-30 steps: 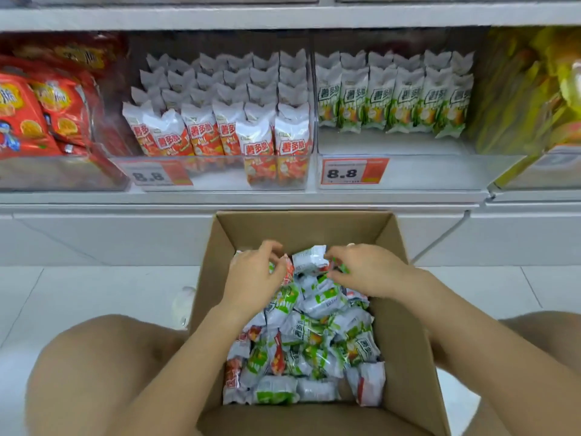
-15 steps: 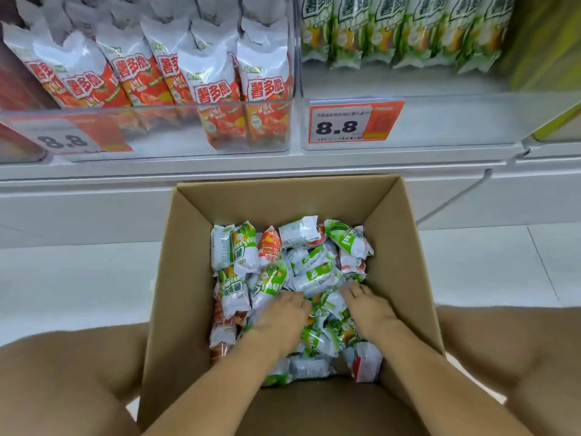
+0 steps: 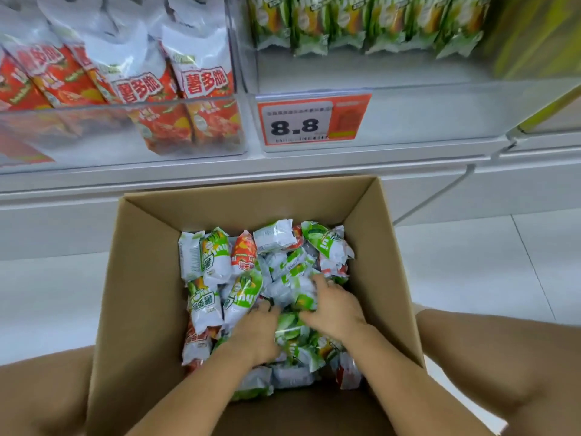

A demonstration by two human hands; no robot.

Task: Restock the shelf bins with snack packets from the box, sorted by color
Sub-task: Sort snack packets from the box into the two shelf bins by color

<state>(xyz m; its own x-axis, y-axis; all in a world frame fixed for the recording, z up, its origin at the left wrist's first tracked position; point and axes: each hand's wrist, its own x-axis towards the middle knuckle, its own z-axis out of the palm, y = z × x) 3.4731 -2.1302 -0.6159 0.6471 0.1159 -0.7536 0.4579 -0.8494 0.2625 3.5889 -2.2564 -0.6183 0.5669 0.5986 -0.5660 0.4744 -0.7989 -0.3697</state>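
An open cardboard box (image 3: 147,278) stands on the floor between my knees, holding several mixed green and red snack packets. My right hand (image 3: 333,306) lies in the middle of the pile with its fingers curled over a green packet (image 3: 303,294). My left hand (image 3: 254,335) is dug into the pile beside it, fingertips buried among packets, next to another green packet (image 3: 287,325). On the shelf above, a clear bin (image 3: 94,130) holds red packets (image 3: 201,83). The clear bin (image 3: 424,111) to its right holds green packets (image 3: 345,23) at its back.
An orange 8.8 price tag (image 3: 311,121) hangs on the green bin's front. Yellow bags (image 3: 534,36) fill the bin at far right. My bare knees (image 3: 47,394) flank the box. White floor tiles (image 3: 471,269) lie either side.
Both hands moved from the box's far end to its near middle and sank into the pile. The right hand has since crept forward over a green packet. The view has dropped closer.
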